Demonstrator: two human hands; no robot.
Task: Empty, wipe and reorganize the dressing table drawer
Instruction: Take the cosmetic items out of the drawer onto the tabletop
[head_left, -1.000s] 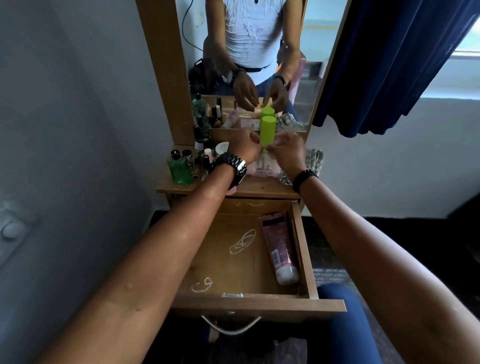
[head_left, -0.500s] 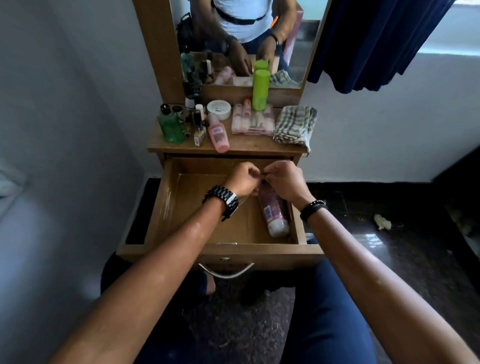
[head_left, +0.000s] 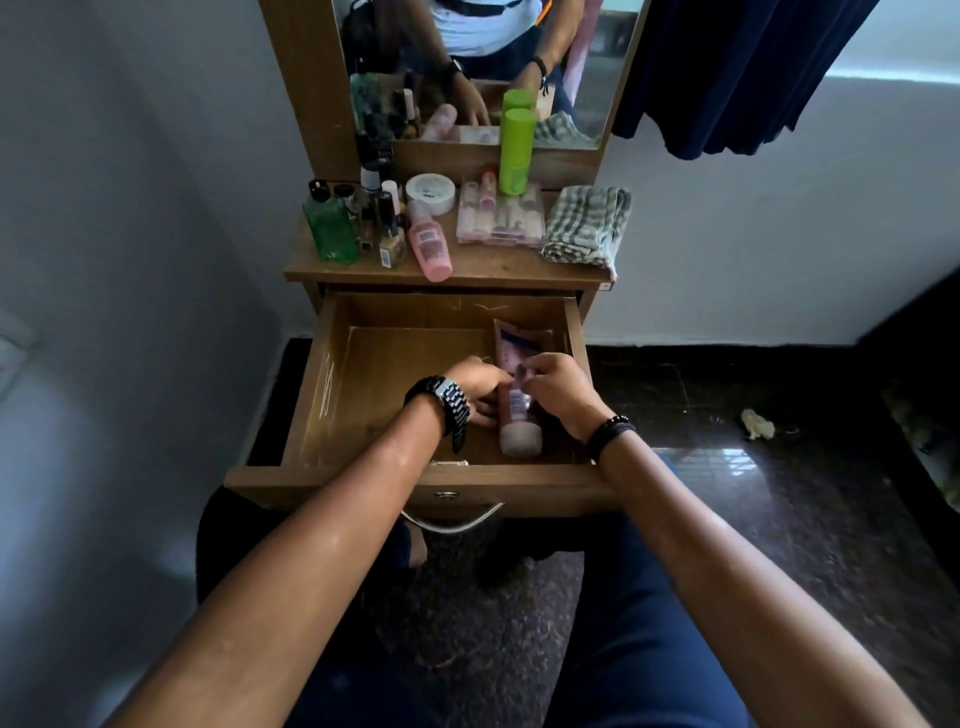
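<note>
The wooden drawer (head_left: 319, 379) is pulled out under the dressing table top (head_left: 483, 267). A pink tube (head_left: 519, 439) lies along the drawer's right side, cap toward me. My left hand (head_left: 475, 387), with a black watch, closes on the tube's left edge. My right hand (head_left: 558, 389), with a black bracelet, curls its fingers over the tube's middle. The rest of the drawer floor shows bare wood, partly hidden by my left arm.
On the table top stand a tall green bottle (head_left: 516, 150), a clear cosmetics case (head_left: 501, 221), a white jar (head_left: 430, 192), a lying pink bottle (head_left: 430, 248), a green glass bottle (head_left: 330, 231) and a folded checked cloth (head_left: 587, 223). The mirror (head_left: 587, 62) is behind, a dark curtain (head_left: 727, 67) at right.
My hands left the green bottle on the table top, dropped into the drawer, and now rest on the pink tube. The view tilted down.
</note>
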